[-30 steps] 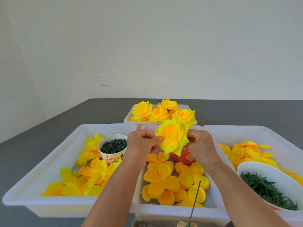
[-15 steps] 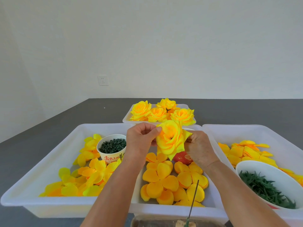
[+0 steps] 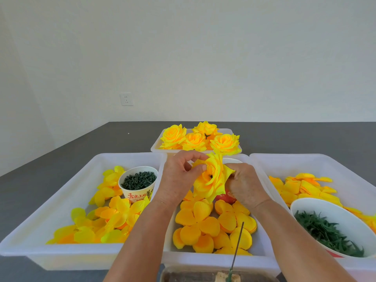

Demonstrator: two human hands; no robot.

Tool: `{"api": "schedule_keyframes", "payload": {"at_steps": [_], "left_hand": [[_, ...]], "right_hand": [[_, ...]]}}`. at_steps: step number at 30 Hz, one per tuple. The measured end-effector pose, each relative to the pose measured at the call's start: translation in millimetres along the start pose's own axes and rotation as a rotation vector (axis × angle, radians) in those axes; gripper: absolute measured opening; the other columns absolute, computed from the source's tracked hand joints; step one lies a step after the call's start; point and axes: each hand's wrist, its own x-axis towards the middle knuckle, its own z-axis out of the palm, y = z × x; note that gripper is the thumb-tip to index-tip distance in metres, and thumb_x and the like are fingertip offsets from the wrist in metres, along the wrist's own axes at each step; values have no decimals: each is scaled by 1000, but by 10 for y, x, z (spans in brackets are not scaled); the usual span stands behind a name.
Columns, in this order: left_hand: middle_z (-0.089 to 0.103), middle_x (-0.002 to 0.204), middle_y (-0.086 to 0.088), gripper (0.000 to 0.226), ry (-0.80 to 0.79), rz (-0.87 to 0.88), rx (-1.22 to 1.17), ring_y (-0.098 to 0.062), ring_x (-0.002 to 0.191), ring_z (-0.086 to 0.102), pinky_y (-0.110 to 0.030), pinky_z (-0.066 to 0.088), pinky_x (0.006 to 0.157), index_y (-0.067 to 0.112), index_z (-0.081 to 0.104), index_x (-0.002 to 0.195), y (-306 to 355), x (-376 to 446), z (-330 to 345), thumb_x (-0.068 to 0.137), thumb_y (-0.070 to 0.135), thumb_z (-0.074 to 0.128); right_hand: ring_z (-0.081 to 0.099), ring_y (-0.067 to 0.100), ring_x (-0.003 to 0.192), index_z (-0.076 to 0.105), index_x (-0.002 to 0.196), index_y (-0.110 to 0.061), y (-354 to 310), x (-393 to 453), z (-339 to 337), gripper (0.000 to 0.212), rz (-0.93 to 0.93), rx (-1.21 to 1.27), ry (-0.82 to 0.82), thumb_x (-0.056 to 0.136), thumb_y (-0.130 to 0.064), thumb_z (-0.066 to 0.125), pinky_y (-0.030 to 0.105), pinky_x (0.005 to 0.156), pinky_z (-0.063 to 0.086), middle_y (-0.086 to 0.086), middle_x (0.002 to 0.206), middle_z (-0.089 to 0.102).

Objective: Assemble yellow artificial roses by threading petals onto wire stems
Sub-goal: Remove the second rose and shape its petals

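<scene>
Head view: both hands hold a rose [image 3: 211, 180] above the middle tray [image 3: 262, 247]. Left hand [image 3: 179, 178] pinches petals at its left edge; right hand [image 3: 244, 184] grips its back. Step looks like shaping. Next: likely placing it with finished roses [image 3: 195, 139] in far tray.

Yellow rose [image 3: 211, 178]; orange-yellow petals [image 3: 200, 222]; white trays [image 3: 61, 200]; dark-green pegs [image 3: 139, 180].
</scene>
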Motion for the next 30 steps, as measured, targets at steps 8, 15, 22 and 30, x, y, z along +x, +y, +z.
{"api": "schedule_keyframes", "payload": {"at_steps": [8,15,22,30], "left_hand": [[63,80,1,13,62,-96,-203,-12,70,53,-22,46,61,20,64,83,28,5,13,84,7,65],[67,92,1,30,4,-84,-196,-11,75,58,-29,51,68,23,63,90,75,-19,7,68,5,70],[66,99,-3,37,107,-129,-342,-16,86,59,-29,52,80,18,61,99,35,13,-25,79,-13,60],[69,95,-3,18,182,-350,-519,-13,82,63,-20,51,65,12,65,105,37,39,-39,90,19,58]], "right_hand": [[60,15,78,71,95,0,-20,-5,-4,12,31,70,21,87,-4,63,7,72,44,8,89,69],[62,22,80,73,90,-1,-32,10,-23,11,-40,113,55,84,0,64,26,77,52,13,87,70],[63,21,79,71,86,-7,13,53,3,9,33,216,67,87,-6,63,34,78,52,8,84,70],[65,2,67,69,72,-32,5,32,2,20,159,386,73,81,-14,69,13,62,50,-19,66,69]]}}
